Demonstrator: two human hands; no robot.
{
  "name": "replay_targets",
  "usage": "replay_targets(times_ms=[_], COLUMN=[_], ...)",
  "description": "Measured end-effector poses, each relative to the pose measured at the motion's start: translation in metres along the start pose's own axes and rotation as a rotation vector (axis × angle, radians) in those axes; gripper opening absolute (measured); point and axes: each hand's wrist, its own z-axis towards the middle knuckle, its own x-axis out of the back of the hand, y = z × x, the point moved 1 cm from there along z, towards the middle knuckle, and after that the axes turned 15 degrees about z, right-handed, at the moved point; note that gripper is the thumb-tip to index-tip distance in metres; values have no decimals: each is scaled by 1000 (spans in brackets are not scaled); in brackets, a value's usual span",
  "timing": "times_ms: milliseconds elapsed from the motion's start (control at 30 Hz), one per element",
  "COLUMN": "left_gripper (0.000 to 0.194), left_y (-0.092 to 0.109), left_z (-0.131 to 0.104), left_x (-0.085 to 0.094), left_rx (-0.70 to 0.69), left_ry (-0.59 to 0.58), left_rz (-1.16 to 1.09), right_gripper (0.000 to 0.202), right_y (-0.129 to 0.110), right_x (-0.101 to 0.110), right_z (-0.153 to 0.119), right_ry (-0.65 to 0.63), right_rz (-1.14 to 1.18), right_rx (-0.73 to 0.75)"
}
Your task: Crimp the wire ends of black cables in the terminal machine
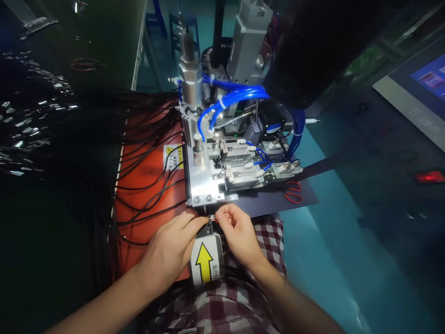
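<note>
My left hand (172, 243) and my right hand (239, 232) meet at the front edge of a metal machine (205, 185). Thin coloured wires (212, 217), red and white among them, show between the fingertips of both hands. Both hands are closed in a pinch, the right one on the wire ends. The left fingers press together close beside them, apparently on the same cable. Just below the fingers is a black part (208, 228), and under it a white plate with a yellow arrow (204, 262).
Several black cables (149, 188) run across an orange-red surface (139, 162) on the left. Blue air tubes (239, 95) arch over the machine. Red-handled scissors (294, 192) lie on the dark plate at right. A screen (429, 79) stands far right.
</note>
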Motion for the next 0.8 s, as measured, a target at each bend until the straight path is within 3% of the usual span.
replay_targets(times_ms=[133,200,400,567,633,800], left_gripper=[28,29,25,25,24,26], left_y=[1,1,1,1,2,2], left_z=[1,1,0,1,2,2], left_x=[1,0,0,1,1,3], left_rx=[2,5,7,15,13,11], left_ry=[5,5,-7,-12,-10,-39], left_rz=[7,10,20,12,12,14], right_gripper=[21,25,22,14,15,15], right_y=[5,7,3,-11,-11,9], right_x=[3,6,3,0,1,7], right_z=[3,1,-18,-18,-13,0], right_ry=[-12,20,22,49,22,-23], right_rz=[234,272,88,-235,-140,329], right_rx=[-213,-242,-136,107,75,-241])
